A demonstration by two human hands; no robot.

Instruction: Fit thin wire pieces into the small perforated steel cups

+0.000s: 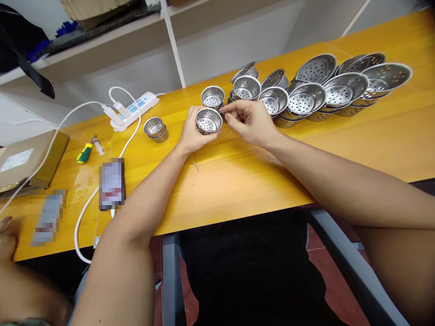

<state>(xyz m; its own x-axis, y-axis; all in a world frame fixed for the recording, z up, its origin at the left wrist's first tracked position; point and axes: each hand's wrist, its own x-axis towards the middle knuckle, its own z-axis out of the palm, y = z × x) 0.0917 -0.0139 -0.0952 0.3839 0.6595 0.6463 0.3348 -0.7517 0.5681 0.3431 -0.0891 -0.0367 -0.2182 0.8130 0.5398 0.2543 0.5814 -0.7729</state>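
Observation:
My left hand [193, 132] is wrapped round a small perforated metal cup [209, 121], its open top facing me. At the cup's right rim, my right hand [249, 121] has thumb and forefinger pinched together. What they pinch, if anything, is too small to make out. Just behind the held cup stands another perforated cup [212, 96]. Near my left wrist, thin curved wire pieces [195, 174] lie on the table. A short stack of perforated cups [156, 128] stands to the left of my left hand.
Stacks of larger perforated metal cups [307, 99] line the table's back right. On the left are a power strip [136, 111] with white cables, a phone [112, 183], a screwdriver [84, 151] and a cardboard box [30, 158]. Another person's hand [7, 237] rests at the left edge.

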